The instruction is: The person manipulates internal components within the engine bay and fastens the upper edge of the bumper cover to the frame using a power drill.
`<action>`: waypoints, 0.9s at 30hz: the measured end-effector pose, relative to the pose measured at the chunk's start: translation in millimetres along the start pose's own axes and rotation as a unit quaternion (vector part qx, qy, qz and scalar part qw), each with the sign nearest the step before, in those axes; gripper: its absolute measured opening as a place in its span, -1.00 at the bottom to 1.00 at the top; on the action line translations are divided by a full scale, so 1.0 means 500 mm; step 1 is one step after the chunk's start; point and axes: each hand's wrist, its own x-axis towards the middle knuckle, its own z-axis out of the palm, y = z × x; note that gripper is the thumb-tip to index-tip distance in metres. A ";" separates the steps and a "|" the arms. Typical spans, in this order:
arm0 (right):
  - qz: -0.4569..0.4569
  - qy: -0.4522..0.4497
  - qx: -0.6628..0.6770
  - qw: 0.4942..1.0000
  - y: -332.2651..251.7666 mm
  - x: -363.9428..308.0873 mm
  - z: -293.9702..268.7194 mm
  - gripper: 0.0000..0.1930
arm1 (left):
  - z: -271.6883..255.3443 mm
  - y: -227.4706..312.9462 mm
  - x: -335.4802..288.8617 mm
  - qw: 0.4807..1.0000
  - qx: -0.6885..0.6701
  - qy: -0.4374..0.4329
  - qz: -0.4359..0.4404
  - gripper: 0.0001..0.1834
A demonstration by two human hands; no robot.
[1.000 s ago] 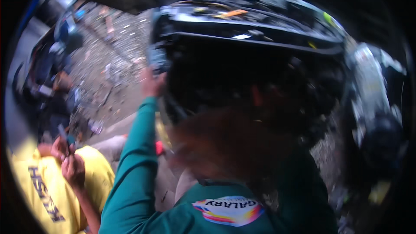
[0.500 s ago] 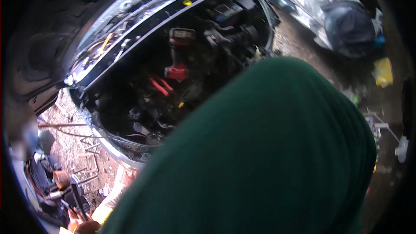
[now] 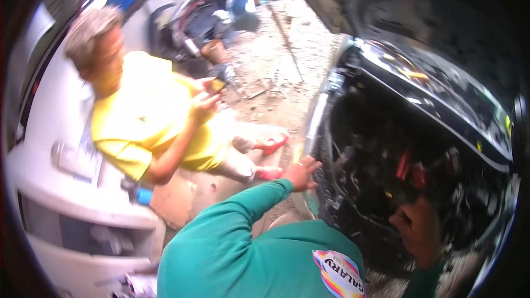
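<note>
My left hand [image 3: 302,174] rests at the near fender edge of a car's engine bay [image 3: 364,127], its fingers apart and nothing seen in it. Over the bay's near side, in shadow, is my right hand [image 3: 419,229]. Its fingers are loosely curled with a gap to the thumb, and I make out nothing between them. Deeper in the bay lies a red and black cordless power tool [image 3: 420,175], blurred. Beside it are red tool handles [image 3: 403,164], apart from both hands.
A person in a yellow shirt [image 3: 138,116] stands at the left, holding a small dark object [image 3: 217,84]. Behind are removed car parts [image 3: 201,25] on rough ground. The raised hood [image 3: 430,16] overhangs the bay. A white car body panel [image 3: 83,209] stands at lower left.
My view has swung left, bringing the person in yellow into sight and the engine bay to the right. Both my hands now show; before, a green sleeve covered the foreground.
</note>
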 end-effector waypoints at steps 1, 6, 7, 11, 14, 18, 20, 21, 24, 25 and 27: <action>0.046 0.009 0.008 0.999 0.041 -0.028 0.050 -0.70 | 0.057 -0.004 -0.021 0.998 -0.007 -0.049 0.032 -0.09; 0.114 0.030 -0.012 0.993 0.449 -0.249 0.429 -0.76 | 0.090 0.004 -0.070 0.998 -0.002 -0.033 0.055 -0.04; 0.057 -0.006 -0.146 0.988 0.527 -0.277 0.488 -0.78 | 0.089 -0.004 -0.070 0.998 -0.020 -0.026 0.059 -0.02; 0.148 -0.041 -0.072 0.986 0.463 -0.323 0.508 -0.71 | -0.011 0.002 -0.049 0.989 -0.144 0.022 0.003 -0.11; 0.245 -0.052 0.157 0.955 0.352 -0.307 0.461 -0.63 | -0.061 -0.049 -0.076 0.987 -0.126 0.069 -0.066 -0.16; 0.200 -0.056 0.135 0.969 0.340 -0.287 0.445 -0.64 | -0.063 -0.139 -0.166 0.979 -0.081 0.122 -0.145 -0.23; 0.233 -0.045 0.157 0.959 0.321 -0.267 0.435 -0.65 | -0.045 -0.165 -0.226 0.972 -0.087 0.083 -0.201 -0.24; 0.267 -0.034 0.175 0.947 0.310 -0.259 0.429 -0.66 | -0.032 -0.174 -0.255 0.961 -0.096 0.044 -0.257 -0.25; 0.220 0.004 0.160 0.962 0.308 -0.250 0.429 -0.76 | -0.010 -0.189 -0.301 0.953 -0.127 -0.103 -0.256 -0.26; 0.169 0.051 0.182 0.967 0.311 -0.248 0.447 -0.75 | 0.014 -0.204 -0.313 0.952 -0.083 -0.129 -0.266 -0.25; 0.161 0.026 0.194 0.967 0.329 -0.235 0.483 -0.74 | 0.046 -0.214 -0.325 0.943 -0.043 -0.184 -0.275 -0.22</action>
